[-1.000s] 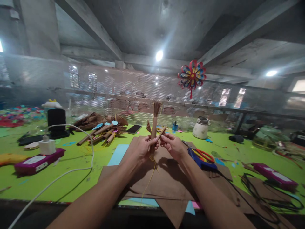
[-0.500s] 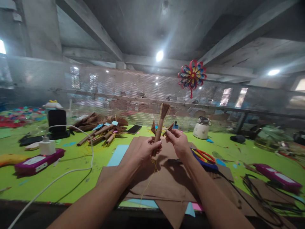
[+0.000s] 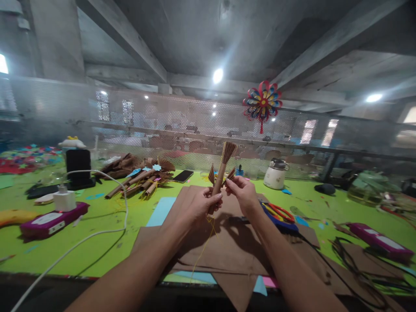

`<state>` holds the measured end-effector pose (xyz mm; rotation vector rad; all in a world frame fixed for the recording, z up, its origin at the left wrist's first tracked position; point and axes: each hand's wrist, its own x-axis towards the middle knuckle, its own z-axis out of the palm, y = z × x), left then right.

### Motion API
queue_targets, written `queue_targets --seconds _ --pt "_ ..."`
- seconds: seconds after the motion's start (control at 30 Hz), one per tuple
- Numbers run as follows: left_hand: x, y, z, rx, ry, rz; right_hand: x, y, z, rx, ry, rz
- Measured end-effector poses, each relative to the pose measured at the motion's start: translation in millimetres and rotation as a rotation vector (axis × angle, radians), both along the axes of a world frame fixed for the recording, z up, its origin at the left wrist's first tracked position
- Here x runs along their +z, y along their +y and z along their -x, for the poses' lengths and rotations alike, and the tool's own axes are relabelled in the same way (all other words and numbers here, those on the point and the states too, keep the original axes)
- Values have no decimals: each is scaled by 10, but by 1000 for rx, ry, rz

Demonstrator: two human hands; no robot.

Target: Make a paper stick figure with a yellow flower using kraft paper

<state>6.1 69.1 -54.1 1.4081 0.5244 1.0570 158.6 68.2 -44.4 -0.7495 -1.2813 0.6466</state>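
Our left hand (image 3: 202, 203) wraps the brown paper tube (image 3: 219, 177) low, above kraft sheets (image 3: 211, 255); our right hand (image 3: 243, 190) pinches 1 pleated side fan (image 3: 231, 173). Upright 1 second ago, the tube now leans right.

The head camera looks forward — across the table (image 3: 138, 212).

Relative to paper stack (image 3: 224, 255) on table (image 3: 104, 216): held roll (image 3: 219, 175) above; phone (image 3: 183, 176) behind; roll pile (image 3: 143, 182) behind left; charger (image 3: 64, 200) on power strip (image 3: 53, 222), far left; jug (image 3: 274, 175) behind right; mesh panel (image 3: 195, 115) farthest behind.
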Motion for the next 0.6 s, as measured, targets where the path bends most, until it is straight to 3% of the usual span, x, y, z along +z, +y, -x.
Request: queue_targets --seconds 0.6 --pt "12 4 -1 2 15 -4 18 -21 2 70 69 43"
